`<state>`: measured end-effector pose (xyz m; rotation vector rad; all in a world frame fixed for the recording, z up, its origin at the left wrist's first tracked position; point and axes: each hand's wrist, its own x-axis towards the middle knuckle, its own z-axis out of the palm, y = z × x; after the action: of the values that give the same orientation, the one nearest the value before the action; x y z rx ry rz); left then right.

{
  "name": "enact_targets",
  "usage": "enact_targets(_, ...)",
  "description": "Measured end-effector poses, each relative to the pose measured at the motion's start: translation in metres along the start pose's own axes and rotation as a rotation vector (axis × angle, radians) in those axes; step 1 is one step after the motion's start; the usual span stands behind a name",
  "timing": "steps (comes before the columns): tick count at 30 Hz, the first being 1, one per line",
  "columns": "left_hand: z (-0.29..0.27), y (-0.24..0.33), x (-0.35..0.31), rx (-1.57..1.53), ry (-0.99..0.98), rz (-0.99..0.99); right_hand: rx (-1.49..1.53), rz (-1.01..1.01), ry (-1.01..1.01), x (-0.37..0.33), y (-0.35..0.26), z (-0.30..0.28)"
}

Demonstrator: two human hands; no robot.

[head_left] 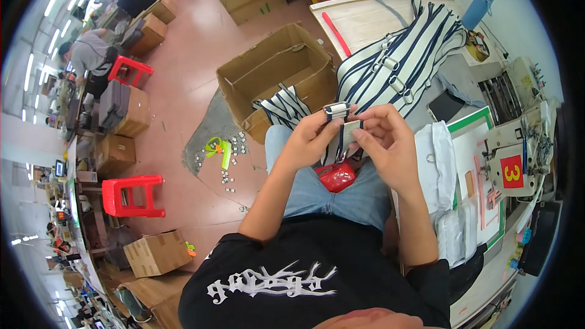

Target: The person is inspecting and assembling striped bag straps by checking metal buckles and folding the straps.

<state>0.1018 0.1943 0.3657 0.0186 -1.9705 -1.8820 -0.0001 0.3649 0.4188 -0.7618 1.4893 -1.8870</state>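
Observation:
My left hand [308,139] pinches a white webbing strap with navy edges, near a metal buckle [337,110] that sits over its fingertips. My right hand [389,140] grips the strap's flat end [351,130] between thumb and fingers, close beside the left thumb. Both hands are above my lap, where a shiny red item [337,176] lies between the thighs; its kind I cannot make out. Beyond the hands, a bundle of matching striped straps [381,73] with metal buckles is draped over the table. More striped straps [286,105] hang at the box's near side.
An open cardboard box [268,55] stands ahead, left of the table. White fabric pieces [436,164], a phone [446,105] and a sewing machine [512,167] are on the right. Red stools [133,196], cartons [157,253] and a bent-over person [91,55] are at left.

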Motion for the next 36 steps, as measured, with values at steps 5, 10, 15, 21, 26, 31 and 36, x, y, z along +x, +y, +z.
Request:
enact_targets(5, 0.006, 0.001, 0.0, -0.059, -0.032, 0.001, 0.001, 0.039, -0.022, 0.008, 0.009, -0.011)
enact_targets(10, 0.011, 0.002, 0.003, 0.033, -0.05, 0.036, 0.011, 0.024, 0.001, 0.011, 0.011, -0.013)
enact_targets(15, 0.017, 0.009, 0.007, 0.228, -0.063, 0.026, -0.006, -0.087, 0.087, 0.011, 0.012, -0.013)
enact_targets(21, 0.021, -0.001, 0.008, 0.287, -0.021, 0.117, -0.019, -0.105, 0.072, 0.01, 0.006, -0.014)
enact_targets(26, 0.02, -0.012, 0.005, 0.387, -0.004, 0.222, -0.285, -0.153, -0.03, 0.009, -0.006, -0.02)
enact_targets(31, 0.021, 0.0, 0.01, 0.403, -0.044, 0.19, -0.356, -0.26, 0.0, 0.01, 0.006, -0.024)
enact_targets(36, -0.005, -0.001, 0.006, 0.204, -0.017, 0.11, -0.295, -0.183, -0.06, 0.01, 0.004, -0.023)
